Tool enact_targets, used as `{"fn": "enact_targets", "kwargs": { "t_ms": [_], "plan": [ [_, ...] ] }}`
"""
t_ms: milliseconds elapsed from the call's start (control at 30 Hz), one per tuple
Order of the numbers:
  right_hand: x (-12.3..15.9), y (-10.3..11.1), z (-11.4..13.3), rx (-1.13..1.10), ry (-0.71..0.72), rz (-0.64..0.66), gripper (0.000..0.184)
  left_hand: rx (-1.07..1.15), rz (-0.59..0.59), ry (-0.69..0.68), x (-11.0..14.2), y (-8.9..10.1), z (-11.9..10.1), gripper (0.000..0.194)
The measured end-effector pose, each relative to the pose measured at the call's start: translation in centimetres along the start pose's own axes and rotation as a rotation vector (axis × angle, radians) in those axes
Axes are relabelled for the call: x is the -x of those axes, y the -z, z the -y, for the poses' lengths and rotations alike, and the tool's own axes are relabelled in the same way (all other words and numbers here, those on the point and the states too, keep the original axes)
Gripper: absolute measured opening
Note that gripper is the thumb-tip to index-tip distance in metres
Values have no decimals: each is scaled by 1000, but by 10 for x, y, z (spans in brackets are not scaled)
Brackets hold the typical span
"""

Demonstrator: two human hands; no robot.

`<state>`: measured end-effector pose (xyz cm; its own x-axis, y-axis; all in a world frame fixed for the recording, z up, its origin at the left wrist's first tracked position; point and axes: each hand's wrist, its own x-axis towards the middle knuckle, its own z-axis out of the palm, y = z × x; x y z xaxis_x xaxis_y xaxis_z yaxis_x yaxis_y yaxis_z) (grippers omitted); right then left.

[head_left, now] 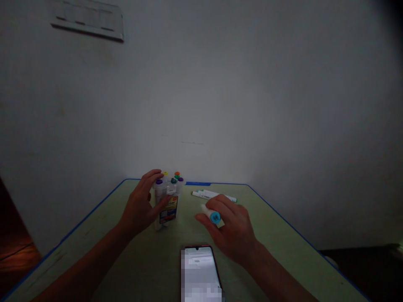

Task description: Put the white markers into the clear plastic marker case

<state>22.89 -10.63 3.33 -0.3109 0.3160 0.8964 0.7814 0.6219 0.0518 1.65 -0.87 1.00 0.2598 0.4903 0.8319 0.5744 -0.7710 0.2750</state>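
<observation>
My left hand (142, 202) is wrapped around a clear plastic marker case (158, 216), which stands upright on the table. Several markers with purple, yellow, orange and green ends poke up from the case, and a printed label (169, 209) covers its front. To the right, my right hand (233, 224) pinches a white marker (208, 212) between thumb and fingers, its light-blue end turned toward me. This marker is apart from the case. Just behind the right hand, a few white markers (214, 195) lie flat on the table.
A phone (201, 272) with a lit screen lies at the near edge, between my forearms. The pale green table (277, 251) has a blue edge and stands against a grey wall (220, 105). A switch panel (91, 19) is fixed high on the left.
</observation>
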Motion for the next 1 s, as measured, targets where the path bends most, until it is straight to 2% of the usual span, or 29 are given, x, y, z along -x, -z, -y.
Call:
{"fn": "enact_targets", "kwargs": {
  "t_ms": [367,1000],
  "plan": [
    [1,-4,1,115,26,-32,26,-18,5,-14,0,1,1,43],
    [3,-4,1,109,-8,21,28,-12,2,4,2,0,2,44]
  ]
}}
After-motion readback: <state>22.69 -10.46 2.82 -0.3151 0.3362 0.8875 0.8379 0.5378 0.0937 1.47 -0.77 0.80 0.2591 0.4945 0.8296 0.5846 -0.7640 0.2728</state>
